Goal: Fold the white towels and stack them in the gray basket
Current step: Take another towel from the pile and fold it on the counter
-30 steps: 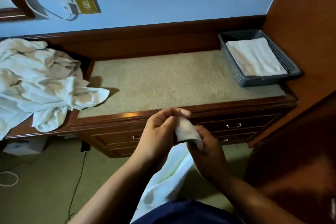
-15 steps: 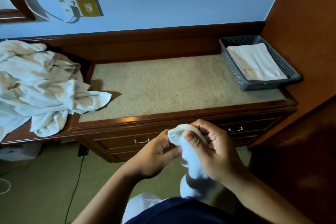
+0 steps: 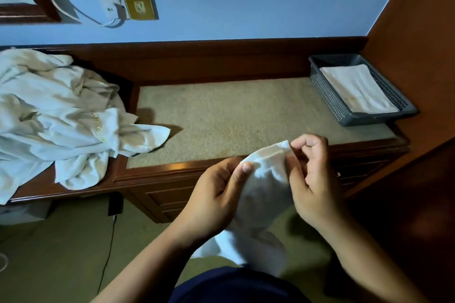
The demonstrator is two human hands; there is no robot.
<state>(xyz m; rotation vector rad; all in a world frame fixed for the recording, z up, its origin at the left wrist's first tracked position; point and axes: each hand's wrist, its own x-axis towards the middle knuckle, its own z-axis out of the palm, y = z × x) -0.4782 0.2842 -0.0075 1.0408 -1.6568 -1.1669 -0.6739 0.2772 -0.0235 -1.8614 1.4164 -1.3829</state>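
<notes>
Both hands were in front of the bench's front edge, right of its middle, with one white towel [image 3: 267,179] between them.

- Left hand [image 3: 216,194]: fingers curled, thumb pressed onto the towel's left side, gripping it.
- Right hand [image 3: 312,179]: thumb and forefinger pinched the towel's upper right edge; the other fingers were curled loosely behind.
- Held towel: bunched, not spread. Its top reached level with the front edge of the bench [image 3: 234,118], and its lower part hung down between the forearms toward the floor. It was off the bench surface.
- Gray basket [image 3: 364,119]: sat at the bench's right end toward the back corner, beside the wooden side panel. A folded towel [image 3: 357,91] lay flat inside it.
- Pile of unfolded towels [image 3: 61,115]: heaped at the left end. One flap lay over the left edge of the padded top and another drooped over the front edge.
- Pile and basket were well apart, with the hands nearer the basket end.
</notes>
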